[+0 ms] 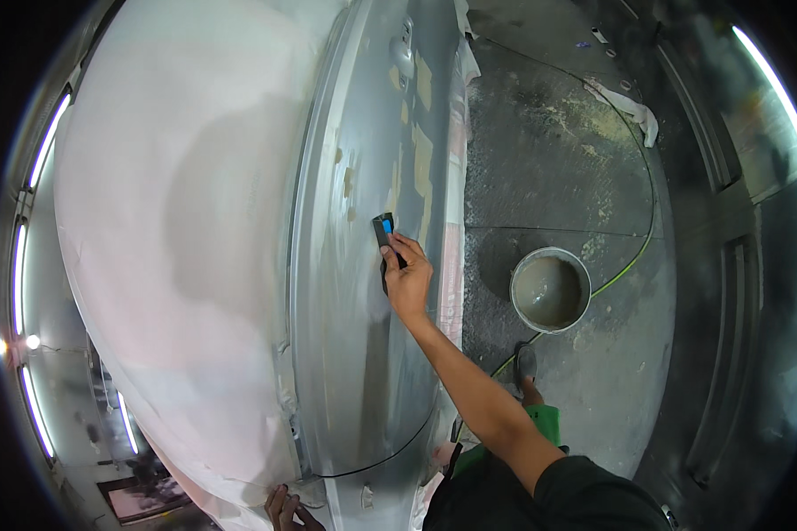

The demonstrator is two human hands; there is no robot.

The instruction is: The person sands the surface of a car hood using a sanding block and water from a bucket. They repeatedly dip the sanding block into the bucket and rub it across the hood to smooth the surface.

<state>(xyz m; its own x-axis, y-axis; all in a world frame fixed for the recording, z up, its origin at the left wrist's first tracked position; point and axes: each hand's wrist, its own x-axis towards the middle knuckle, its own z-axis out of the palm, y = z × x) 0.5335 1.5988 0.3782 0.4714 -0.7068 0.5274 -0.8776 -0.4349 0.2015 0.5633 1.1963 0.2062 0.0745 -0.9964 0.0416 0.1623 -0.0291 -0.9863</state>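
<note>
My right hand (407, 276) is closed around a narrow black sanding block (383, 232) with a blue part near its far end. The block rests against the grey side panel of a car (350, 292), below several tan filler patches (422, 164). Streaks, some of them darker, run along the panel near the block. At the lower edge, my left hand (290, 510) rests by the panel's near end, beside the masking sheet; its fingers are slightly apart and only partly in view, with nothing seen in them.
Pale masking sheet (186, 221) covers the car on the left. A bucket (551, 290) of murky water stands on the stained floor (584, 380) to the right. A yellow-green hose (629, 265) curves behind it, near a white cloth (633, 111). A door handle (403, 55) sticks out farther along.
</note>
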